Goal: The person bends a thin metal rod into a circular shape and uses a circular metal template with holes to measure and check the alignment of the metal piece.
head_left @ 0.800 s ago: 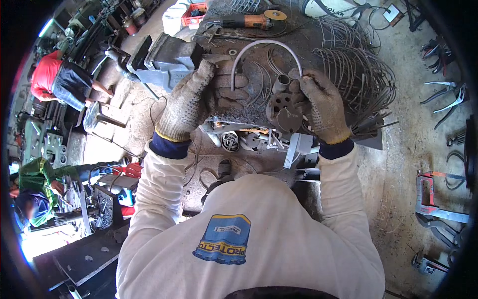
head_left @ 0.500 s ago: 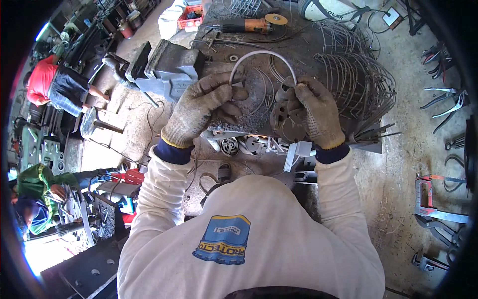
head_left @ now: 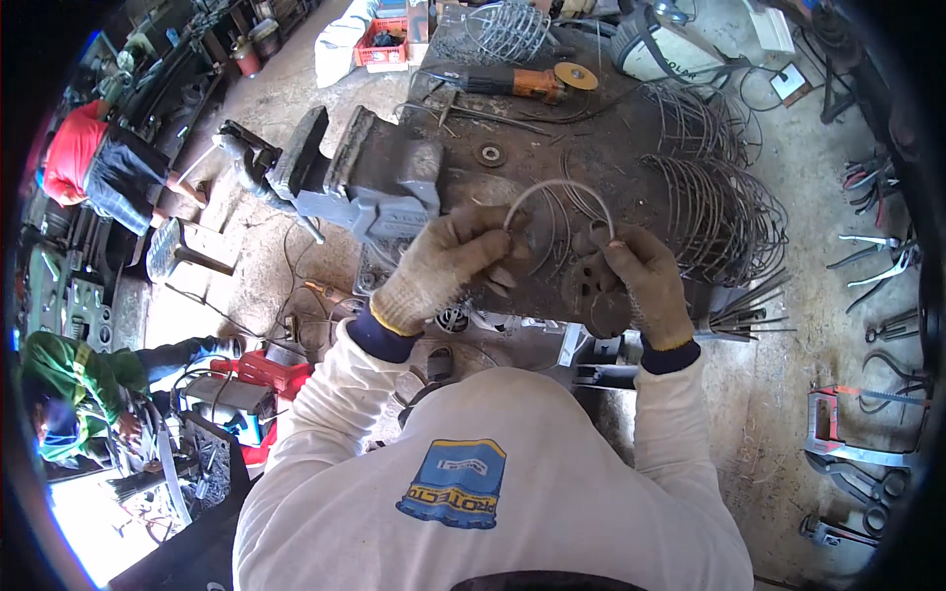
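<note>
My left grip (head_left: 439, 268) and right grip (head_left: 650, 286) pinch opposite ends of a bent metal rod (head_left: 559, 183), arched near the centre of the frame, above the table (head_left: 606, 133). A grey vise (head_left: 389, 182) stands upper left of centre; an orange-and-black angle grinder (head_left: 512, 83) lies at top centre; curved wire frames (head_left: 711, 212) rest at upper right.

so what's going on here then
A person's left hand and right hand, both gloved, hold a thin curved rod near its two ends, its arch pointing away from the body. The hands are over a dark workbench. A vise is to the left, a grinder lies toward the far side, and a bundle of wire hoops is to the right.
</note>
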A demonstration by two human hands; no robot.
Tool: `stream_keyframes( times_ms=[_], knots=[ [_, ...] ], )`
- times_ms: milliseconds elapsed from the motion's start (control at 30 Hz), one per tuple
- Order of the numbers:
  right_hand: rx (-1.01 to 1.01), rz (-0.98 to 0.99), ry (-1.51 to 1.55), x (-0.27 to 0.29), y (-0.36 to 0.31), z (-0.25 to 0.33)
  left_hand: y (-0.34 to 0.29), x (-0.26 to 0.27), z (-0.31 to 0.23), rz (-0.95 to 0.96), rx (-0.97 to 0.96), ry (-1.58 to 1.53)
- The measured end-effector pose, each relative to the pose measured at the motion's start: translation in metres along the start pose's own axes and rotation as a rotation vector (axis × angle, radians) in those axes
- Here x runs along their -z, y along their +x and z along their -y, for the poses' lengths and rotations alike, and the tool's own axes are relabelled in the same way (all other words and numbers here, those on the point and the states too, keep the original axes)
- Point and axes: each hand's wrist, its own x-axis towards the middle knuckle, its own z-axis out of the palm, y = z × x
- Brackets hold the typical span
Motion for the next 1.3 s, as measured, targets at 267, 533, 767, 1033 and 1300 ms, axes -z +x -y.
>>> stream_keyframes(
  times_ms=[267, 533, 767, 1033, 1300],
  knots=[
    [-0.105, -0.119, 0.035, -0.01, 0.069, 0.008, -0.01, 0.012, 0.036, -0.044, -0.146, 0.197],
    [-0.05, -0.163, -0.318, -0.009, 0.253, -0.124, -0.038, 0.035, 0.049, 0.147, -0.012, 0.513],
    [-0.295, -0.058, -0.416, -0.055, 0.294, -0.145, -0.036, 0.064, 0.051, 0.071, 0.108, 0.354],
    [-0.169, -0.161, -0.838, -0.052, 0.271, -0.088, -0.025, 0.068, 0.057, 0.107, -0.068, 0.586],
    [-0.105, -0.047, -1.04, 0.017, 0.201, -0.065, -0.024, 0.073, 0.066, 0.138, 0.16, 0.588]
  ],
)
